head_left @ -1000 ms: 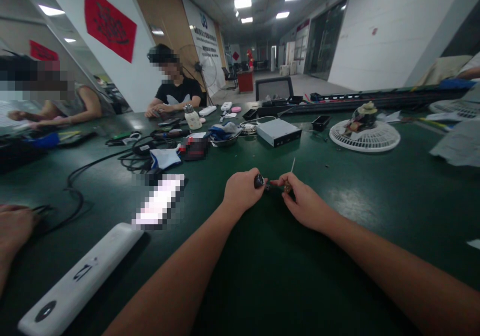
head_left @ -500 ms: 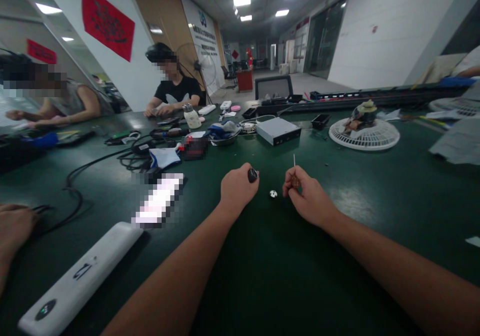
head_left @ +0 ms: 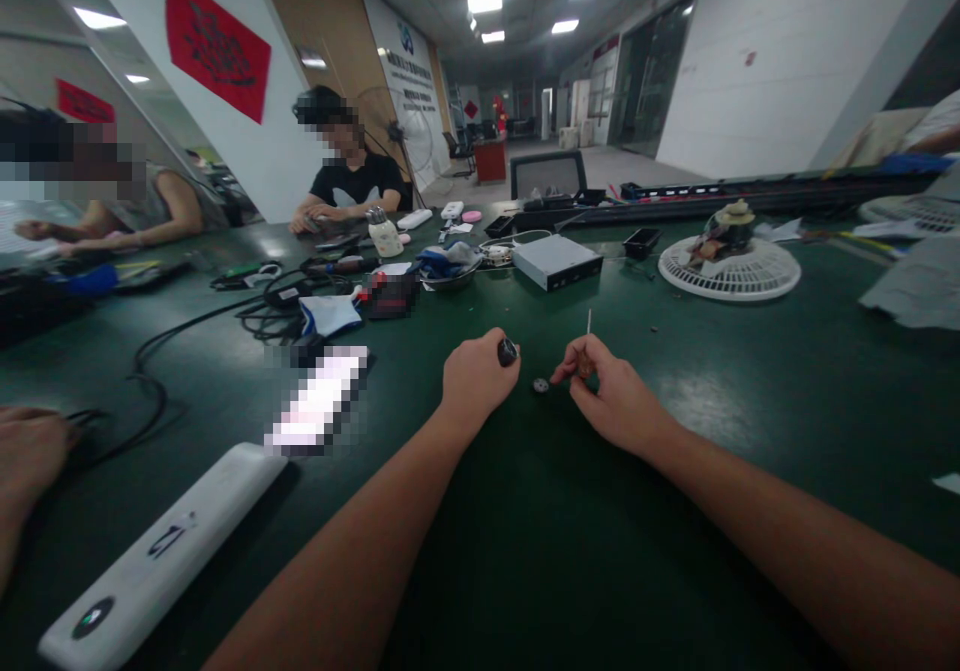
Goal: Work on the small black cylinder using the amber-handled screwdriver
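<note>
My left hand (head_left: 478, 376) is closed around a small black cylindrical part (head_left: 508, 352), whose end shows above my fingers. My right hand (head_left: 613, 393) pinches a small brown part (head_left: 584, 368) between thumb and forefinger, with a thin pale pin (head_left: 589, 323) standing up from it. Between my hands, a small round grey disc (head_left: 541, 385) lies on the dark green table mat (head_left: 660, 451), touching neither hand.
A co-worker's hand (head_left: 26, 451) rests at the left edge near a black cable (head_left: 150, 391). A long white bar (head_left: 161, 561) lies front left beside a pixelated object (head_left: 319, 401). A grey metal box (head_left: 556, 262) and a white fan grille (head_left: 727, 269) stand farther back.
My right hand has moved left, closer to the small disc. The disc now looks grey rather than black and white. My left hand has barely moved.
</note>
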A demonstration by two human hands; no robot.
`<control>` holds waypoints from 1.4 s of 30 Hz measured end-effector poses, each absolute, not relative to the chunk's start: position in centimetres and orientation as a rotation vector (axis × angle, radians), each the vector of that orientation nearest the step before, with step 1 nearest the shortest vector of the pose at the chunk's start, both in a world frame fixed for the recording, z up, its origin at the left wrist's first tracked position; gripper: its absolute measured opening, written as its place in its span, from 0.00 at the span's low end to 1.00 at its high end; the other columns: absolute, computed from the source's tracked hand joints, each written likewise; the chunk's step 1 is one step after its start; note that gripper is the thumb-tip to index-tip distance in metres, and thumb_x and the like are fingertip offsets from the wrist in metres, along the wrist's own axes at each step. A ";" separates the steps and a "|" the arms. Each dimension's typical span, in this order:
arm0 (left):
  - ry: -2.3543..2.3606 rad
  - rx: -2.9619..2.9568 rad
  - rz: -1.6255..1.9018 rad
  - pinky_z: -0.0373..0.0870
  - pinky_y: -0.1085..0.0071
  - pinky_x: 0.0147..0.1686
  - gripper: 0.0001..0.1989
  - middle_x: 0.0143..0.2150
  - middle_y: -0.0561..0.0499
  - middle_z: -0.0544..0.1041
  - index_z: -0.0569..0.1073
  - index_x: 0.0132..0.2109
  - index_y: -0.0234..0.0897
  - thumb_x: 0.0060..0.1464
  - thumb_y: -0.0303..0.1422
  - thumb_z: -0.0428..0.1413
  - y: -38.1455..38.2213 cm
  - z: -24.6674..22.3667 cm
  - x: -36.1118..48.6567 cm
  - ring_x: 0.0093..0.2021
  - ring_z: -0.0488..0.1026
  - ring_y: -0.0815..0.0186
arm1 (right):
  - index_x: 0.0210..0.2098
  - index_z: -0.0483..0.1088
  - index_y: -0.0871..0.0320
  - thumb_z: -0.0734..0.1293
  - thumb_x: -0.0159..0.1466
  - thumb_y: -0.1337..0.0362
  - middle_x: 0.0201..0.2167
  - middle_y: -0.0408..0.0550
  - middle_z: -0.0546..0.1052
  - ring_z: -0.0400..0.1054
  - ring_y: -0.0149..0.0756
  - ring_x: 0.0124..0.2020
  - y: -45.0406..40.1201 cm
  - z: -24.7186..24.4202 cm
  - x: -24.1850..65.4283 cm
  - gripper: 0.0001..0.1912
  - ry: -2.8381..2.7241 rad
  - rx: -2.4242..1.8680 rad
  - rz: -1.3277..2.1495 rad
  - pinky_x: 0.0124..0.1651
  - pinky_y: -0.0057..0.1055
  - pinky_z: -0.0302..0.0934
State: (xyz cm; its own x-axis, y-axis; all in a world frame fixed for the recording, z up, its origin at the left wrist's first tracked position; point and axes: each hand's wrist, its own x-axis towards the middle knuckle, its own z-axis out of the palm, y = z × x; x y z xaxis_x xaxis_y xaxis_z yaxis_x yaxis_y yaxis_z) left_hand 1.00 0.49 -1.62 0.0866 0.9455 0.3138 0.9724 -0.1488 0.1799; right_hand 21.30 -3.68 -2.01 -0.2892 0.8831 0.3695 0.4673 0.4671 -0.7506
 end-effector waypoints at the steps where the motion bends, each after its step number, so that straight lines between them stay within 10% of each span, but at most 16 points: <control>1: -1.997 -2.259 -0.548 0.66 0.67 0.33 0.13 0.35 0.47 0.80 0.75 0.41 0.42 0.64 0.44 0.51 0.5 -1.6 1.0 0.36 0.78 0.58 | 0.43 0.61 0.53 0.60 0.61 0.75 0.39 0.46 0.80 0.75 0.38 0.38 -3.7 -2.1 21.3 0.14 -1.930 -1.130 0.661 0.43 0.38 0.63; 42: -1.953 -2.292 -0.568 0.66 0.67 0.32 0.12 0.33 0.48 0.79 0.75 0.39 0.43 0.63 0.44 0.52 0.6 -1.9 0.8 0.35 0.77 0.58 | 0.46 0.62 0.53 0.62 0.60 0.76 0.47 0.48 0.78 0.72 0.40 0.46 -3.5 -2.5 21.2 0.17 -2.052 -1.133 0.655 0.48 0.40 0.63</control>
State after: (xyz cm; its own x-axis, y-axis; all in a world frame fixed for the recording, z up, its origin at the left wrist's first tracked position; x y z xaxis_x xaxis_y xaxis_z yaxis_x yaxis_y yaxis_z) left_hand 0.85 0.59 -1.90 0.1205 0.9376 0.3262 0.9663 -0.1861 0.1780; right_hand 21.18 -3.53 -2.49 -0.3782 0.8657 0.3280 0.5158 0.4913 -0.7019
